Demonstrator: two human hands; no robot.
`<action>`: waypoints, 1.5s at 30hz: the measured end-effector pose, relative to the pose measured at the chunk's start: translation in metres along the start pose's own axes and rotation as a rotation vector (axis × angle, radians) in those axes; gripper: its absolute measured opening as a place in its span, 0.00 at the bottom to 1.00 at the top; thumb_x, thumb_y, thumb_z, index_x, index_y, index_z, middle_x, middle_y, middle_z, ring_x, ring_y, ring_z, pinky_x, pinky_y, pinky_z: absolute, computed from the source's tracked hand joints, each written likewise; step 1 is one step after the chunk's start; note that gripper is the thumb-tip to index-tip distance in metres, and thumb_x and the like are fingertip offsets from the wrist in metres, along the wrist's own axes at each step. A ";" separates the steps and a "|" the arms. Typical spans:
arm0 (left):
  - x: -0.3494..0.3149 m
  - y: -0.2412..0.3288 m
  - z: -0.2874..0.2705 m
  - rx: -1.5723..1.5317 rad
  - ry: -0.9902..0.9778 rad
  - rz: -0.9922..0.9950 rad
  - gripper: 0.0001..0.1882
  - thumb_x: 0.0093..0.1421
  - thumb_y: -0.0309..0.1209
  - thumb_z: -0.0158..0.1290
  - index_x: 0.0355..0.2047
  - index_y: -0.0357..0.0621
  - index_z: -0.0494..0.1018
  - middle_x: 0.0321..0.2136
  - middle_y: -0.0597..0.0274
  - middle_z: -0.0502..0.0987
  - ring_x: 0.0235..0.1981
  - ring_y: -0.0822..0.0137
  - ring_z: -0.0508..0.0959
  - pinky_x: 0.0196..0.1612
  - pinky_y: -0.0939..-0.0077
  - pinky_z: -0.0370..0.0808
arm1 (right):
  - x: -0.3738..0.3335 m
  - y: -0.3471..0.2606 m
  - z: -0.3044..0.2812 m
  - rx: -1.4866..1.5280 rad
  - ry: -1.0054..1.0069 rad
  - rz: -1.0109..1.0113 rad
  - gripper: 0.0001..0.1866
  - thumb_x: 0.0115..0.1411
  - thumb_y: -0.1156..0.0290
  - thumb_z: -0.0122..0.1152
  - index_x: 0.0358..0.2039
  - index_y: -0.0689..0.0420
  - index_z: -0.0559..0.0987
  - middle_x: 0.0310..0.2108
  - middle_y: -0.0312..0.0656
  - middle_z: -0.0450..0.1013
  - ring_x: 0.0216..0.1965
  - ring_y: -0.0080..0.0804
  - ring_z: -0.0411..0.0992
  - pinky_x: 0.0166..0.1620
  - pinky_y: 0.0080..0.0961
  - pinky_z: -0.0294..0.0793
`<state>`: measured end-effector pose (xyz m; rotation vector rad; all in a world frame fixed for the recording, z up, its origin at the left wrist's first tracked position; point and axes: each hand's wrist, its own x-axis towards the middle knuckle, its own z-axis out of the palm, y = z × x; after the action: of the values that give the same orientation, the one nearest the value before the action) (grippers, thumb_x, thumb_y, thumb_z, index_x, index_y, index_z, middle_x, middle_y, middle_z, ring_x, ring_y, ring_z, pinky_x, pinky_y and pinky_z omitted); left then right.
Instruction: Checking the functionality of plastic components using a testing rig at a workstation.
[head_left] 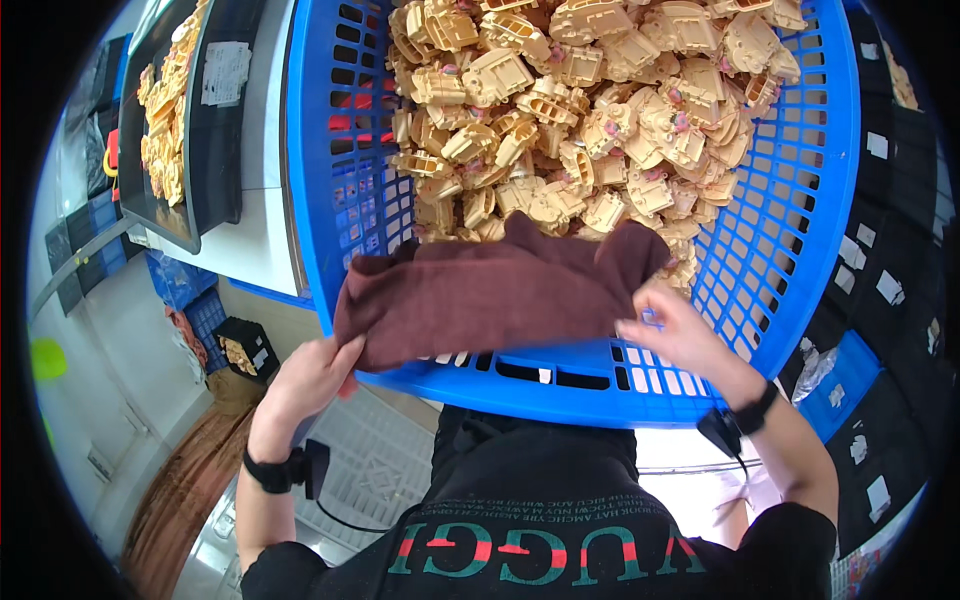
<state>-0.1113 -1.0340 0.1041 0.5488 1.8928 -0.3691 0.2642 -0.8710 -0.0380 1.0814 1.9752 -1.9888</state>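
Observation:
A dark maroon cloth (500, 300) is stretched between my two hands, over the near side of a big blue plastic basket (815, 270). My left hand (308, 378) pinches the cloth's left end, just outside the basket's near left corner. At its right end, my right hand (685, 325) has its fingers closed on the cloth, above the near right part of the basket. Many small beige moulded plastic parts (600, 120) fill the basket, a few with pinkish marks. The cloth hides the nearest parts and some of the basket's near wall.
On the left, a black tray (215, 150) of similar beige parts lies on a white table (265, 120). A small black bin (247, 348) with more parts is lower left. Black crates (880, 330) with paper labels line the right, beside a blue container (845, 390).

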 end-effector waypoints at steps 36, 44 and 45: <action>0.183 0.010 0.088 0.366 -0.024 0.008 0.48 0.54 0.49 0.56 0.67 0.49 0.43 0.61 0.26 0.49 0.57 0.43 0.66 0.58 0.64 0.67 | 0.129 0.145 0.076 0.284 0.324 0.725 0.49 0.56 0.51 0.60 0.65 0.67 0.45 0.64 0.57 0.53 0.64 0.47 0.54 0.63 0.31 0.56; 0.186 0.008 0.078 -0.264 -0.205 -0.029 0.56 0.50 0.51 0.61 0.68 0.45 0.38 0.62 0.42 0.53 0.57 0.50 0.68 0.45 0.65 0.78 | 0.128 0.130 0.070 0.673 0.230 0.473 0.46 0.57 0.52 0.62 0.63 0.69 0.50 0.61 0.52 0.57 0.62 0.39 0.57 0.62 0.28 0.57; 0.190 0.007 0.079 -0.271 -0.205 -0.031 0.56 0.50 0.51 0.61 0.68 0.45 0.38 0.62 0.42 0.53 0.57 0.50 0.68 0.45 0.65 0.78 | 0.126 0.125 0.067 0.714 0.193 0.338 0.45 0.58 0.53 0.61 0.63 0.68 0.52 0.61 0.50 0.58 0.62 0.38 0.58 0.62 0.28 0.57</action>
<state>-0.1052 -1.0291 -0.1011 0.2890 1.7189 -0.1760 0.2162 -0.9009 -0.2186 1.6603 1.0163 -2.5037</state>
